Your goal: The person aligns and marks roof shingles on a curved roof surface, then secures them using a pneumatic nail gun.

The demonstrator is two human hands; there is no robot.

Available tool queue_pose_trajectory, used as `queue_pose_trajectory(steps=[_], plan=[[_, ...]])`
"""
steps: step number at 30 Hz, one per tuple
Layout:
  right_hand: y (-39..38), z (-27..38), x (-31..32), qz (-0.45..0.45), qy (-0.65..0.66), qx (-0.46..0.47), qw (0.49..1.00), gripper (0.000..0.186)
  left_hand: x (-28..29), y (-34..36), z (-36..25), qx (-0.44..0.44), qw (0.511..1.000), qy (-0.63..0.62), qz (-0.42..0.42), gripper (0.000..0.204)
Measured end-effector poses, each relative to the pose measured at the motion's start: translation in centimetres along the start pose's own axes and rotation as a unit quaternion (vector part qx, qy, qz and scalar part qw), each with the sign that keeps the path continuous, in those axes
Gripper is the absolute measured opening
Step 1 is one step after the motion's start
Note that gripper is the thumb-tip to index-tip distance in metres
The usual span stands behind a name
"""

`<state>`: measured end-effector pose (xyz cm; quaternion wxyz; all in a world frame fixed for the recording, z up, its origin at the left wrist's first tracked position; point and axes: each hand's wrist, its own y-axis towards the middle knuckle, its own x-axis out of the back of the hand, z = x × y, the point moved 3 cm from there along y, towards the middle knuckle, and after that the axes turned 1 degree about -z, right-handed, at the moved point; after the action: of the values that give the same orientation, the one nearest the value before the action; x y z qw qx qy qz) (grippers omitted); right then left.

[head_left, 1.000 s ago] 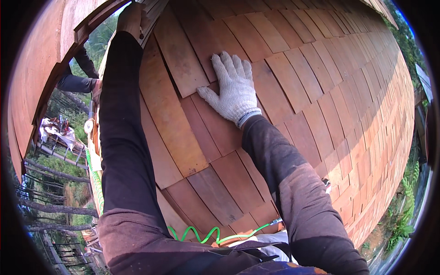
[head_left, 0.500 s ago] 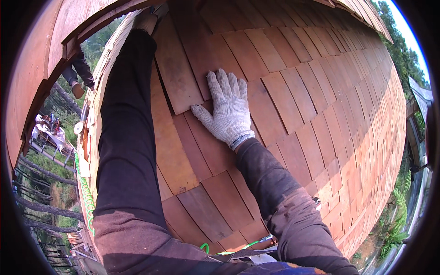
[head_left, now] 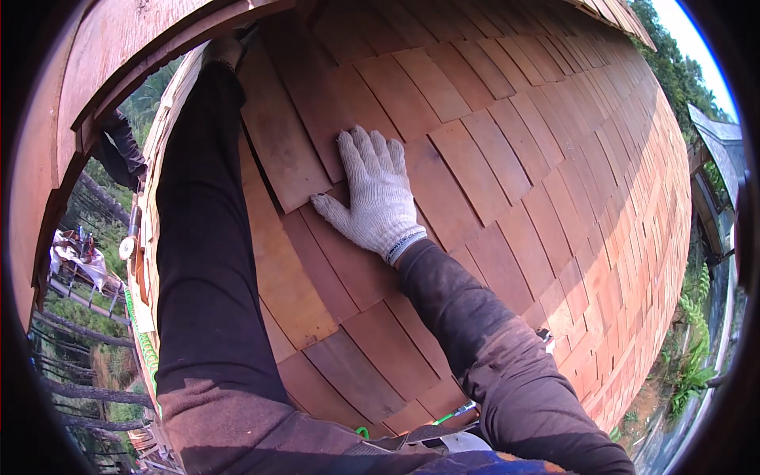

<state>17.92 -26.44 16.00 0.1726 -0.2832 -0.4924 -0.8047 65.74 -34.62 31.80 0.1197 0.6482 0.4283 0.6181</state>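
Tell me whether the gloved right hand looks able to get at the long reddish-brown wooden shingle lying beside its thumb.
Probably yes: the right hand lies flat on the roof, thumb at the long reddish-brown wooden shingle, nothing between.

No packages, no labels, no signs, no screens (only bare wooden shingles (head_left: 491,158))

Bright daylight falls on the wooden shingle roof (head_left: 507,158) in front of me, warm and even, with no harsh glare on the boards. My dark sleeves cast soft shadows along the shingles beside them. The sky at the upper right is blown out to white. The fisheye bends every shingle row into a curve, and a black rim rings the frame. My right hand (head_left: 376,194) in its white glove is sharp; the trees at the edges are smeared.
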Motion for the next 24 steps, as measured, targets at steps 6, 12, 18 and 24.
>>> queue_pose_trajectory(steps=[6,12,18,24], plan=[[0.3,1.2,0.2,0.012,0.014,0.001,1.0,0.089,2.3,1.1,1.0,0.002,1.0,0.013,0.01,0.046],[0.4,0.8,0.5,0.035,-0.005,0.004,0.999,0.089,0.6,2.3,-0.4,-0.01,1.0,0.003,0.018,0.046],[0.2,0.7,-0.1,0.019,0.005,0.005,1.0,0.089,0.3,2.0,-0.6,-0.011,1.0,0.002,0.029,0.046],[0.7,0.2,0.3,0.005,0.002,0.014,1.0,0.088,-0.2,1.8,-1.4,-0.016,0.999,-0.007,0.036,0.046]])
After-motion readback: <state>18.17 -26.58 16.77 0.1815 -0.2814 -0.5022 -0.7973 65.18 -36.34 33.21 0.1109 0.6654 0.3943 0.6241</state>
